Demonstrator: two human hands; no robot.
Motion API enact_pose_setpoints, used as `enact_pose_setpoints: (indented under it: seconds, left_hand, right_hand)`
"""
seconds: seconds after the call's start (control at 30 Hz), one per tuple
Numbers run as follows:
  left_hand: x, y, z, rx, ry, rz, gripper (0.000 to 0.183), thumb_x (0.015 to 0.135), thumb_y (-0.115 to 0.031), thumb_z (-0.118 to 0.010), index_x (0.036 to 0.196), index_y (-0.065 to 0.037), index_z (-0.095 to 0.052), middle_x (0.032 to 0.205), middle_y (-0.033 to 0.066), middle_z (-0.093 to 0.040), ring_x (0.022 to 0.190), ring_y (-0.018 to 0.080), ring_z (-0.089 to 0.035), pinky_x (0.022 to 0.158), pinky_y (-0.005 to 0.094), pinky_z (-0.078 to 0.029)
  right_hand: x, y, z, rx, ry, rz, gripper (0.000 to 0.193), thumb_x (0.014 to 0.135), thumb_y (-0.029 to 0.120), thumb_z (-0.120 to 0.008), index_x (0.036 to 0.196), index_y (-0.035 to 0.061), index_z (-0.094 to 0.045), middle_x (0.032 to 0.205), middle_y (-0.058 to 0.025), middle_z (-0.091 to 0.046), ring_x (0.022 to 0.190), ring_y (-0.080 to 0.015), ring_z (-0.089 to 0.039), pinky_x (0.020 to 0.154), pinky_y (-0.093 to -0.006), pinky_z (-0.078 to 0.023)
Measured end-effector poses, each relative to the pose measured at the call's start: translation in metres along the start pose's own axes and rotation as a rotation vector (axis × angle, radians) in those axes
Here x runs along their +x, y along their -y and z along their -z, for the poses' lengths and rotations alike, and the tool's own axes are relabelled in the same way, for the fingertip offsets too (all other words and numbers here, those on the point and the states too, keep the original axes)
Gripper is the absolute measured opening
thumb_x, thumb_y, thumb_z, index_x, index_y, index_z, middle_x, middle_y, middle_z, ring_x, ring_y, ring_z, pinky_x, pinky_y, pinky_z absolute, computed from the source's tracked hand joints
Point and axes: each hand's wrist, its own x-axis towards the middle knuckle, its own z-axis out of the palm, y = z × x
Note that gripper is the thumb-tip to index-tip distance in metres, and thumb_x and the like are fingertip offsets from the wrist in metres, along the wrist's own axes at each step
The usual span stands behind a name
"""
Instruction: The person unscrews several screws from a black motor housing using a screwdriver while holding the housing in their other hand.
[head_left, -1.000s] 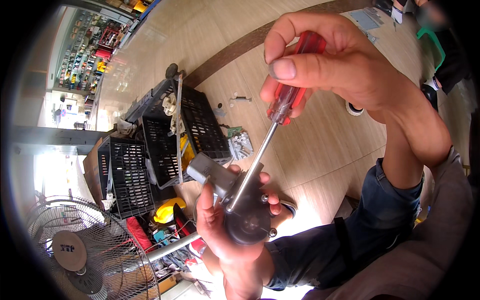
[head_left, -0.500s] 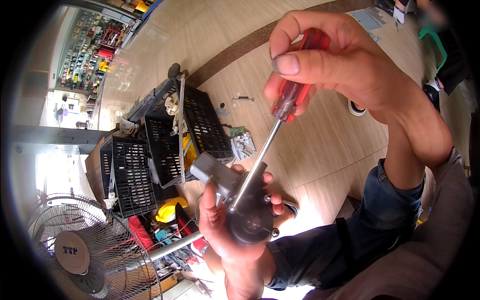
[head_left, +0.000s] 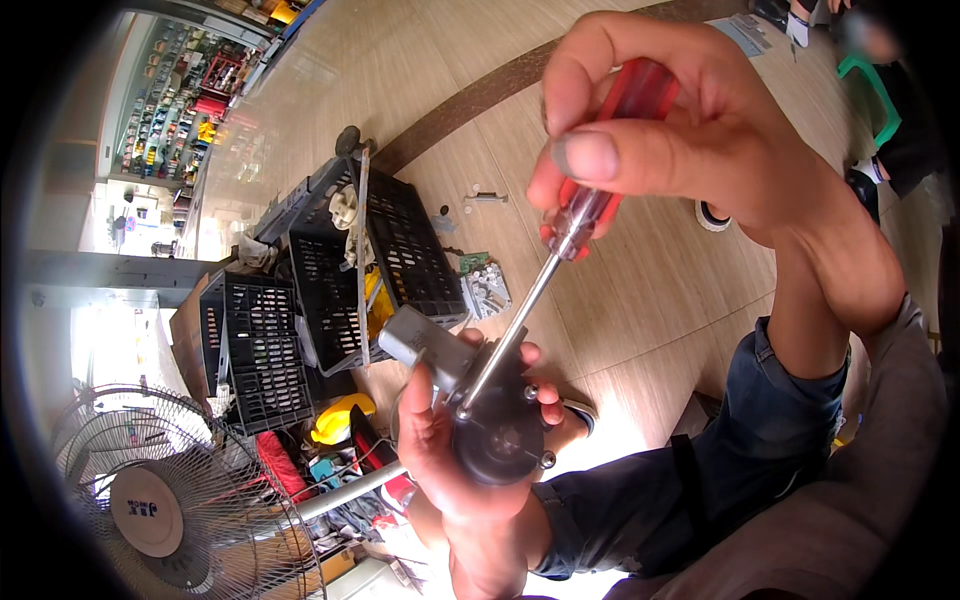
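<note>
Presently the right hand (head_left: 690,130) is closed around the red transparent handle of a screwdriver (head_left: 570,230), with the thumb pressed flat across the front of the handle and the fingers wrapped behind it. The steel shaft runs down and to the left, and its tip meets the top face of a small dark motor (head_left: 497,435).

The left hand (head_left: 450,455) grips this motor from below and from the left side, palm cupped under the round body, fingertips curled over the far right edge. A grey rectangular block (head_left: 420,345) sits at the upper left of the motor, just above the left thumb. Two small bright screw heads show on the right rim of the motor body. The motor is held in the air above the person's lap, over dark blue trouser cloth.

On the wooden floor (head_left: 640,330) beyond the hands lie black plastic crates (head_left: 300,300), standing open and tilted against one another. A yellow object (head_left: 340,420) lies near their lower edge. A small clear bag of metal parts (head_left: 487,290) rests just beside the crates. A standing fan with a wire guard (head_left: 160,500) occupies the lower left. A roll of tape (head_left: 712,215) lies on the floor behind the right wrist, partly hidden.
</note>
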Motion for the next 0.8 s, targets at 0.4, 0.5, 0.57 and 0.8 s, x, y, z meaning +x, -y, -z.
enact_pose_setpoints:
  seconds: [0.4, 0.5, 0.57, 0.8]
  left_hand:
    - [-0.001, 0.001, 0.001, 0.124, -0.132, -0.078, 0.049, 0.104, -0.044, -0.041, 0.129, -0.005, -0.055, 0.111, 0.0300, -0.064, 0.083, 0.0419, -0.069, 0.071, 0.0510, -0.057]
    - [-0.001, 0.000, 0.004, 0.138, -0.147, -0.092, 0.049, 0.104, -0.045, -0.042, 0.129, -0.005, -0.055, 0.109, 0.0295, -0.065, 0.081, 0.0413, -0.069, 0.070, 0.0501, -0.058]
    - [-0.001, 0.000, 0.003, 0.135, -0.152, -0.087, 0.050, 0.104, -0.046, -0.042, 0.129, -0.005, -0.056, 0.109, 0.0292, -0.065, 0.081, 0.0410, -0.069, 0.069, 0.0496, -0.058]
    - [0.000, 0.001, 0.000, 0.145, -0.163, -0.074, 0.051, 0.104, -0.047, -0.042, 0.127, -0.005, -0.056, 0.107, 0.0281, -0.066, 0.079, 0.0399, -0.069, 0.069, 0.0482, -0.058]
  right_hand:
    - [-0.007, 0.010, -0.020, -0.037, -0.186, 0.034, 0.032, 0.100, 0.028, -0.061, 0.109, -0.0021, -0.061, 0.082, -0.0137, -0.073, 0.069, -0.0146, -0.072, 0.056, -0.0253, -0.057]
    - [-0.010, 0.018, -0.014, -0.177, -0.143, -0.123, 0.037, 0.103, 0.033, -0.057, 0.111, -0.0028, -0.062, 0.075, -0.0105, -0.071, 0.054, -0.0100, -0.066, 0.045, -0.0211, -0.049]
    - [-0.012, 0.017, -0.013, -0.176, -0.156, -0.173, 0.039, 0.104, 0.035, -0.053, 0.110, -0.0016, -0.064, 0.070, -0.0078, -0.070, 0.044, -0.0073, -0.059, 0.038, -0.0198, -0.042]
    - [-0.004, 0.009, -0.021, -0.187, -0.096, 0.287, 0.030, 0.101, 0.024, -0.057, 0.117, -0.0002, -0.061, 0.066, -0.0061, -0.067, 0.046, -0.0070, -0.058, 0.040, -0.0197, -0.043]
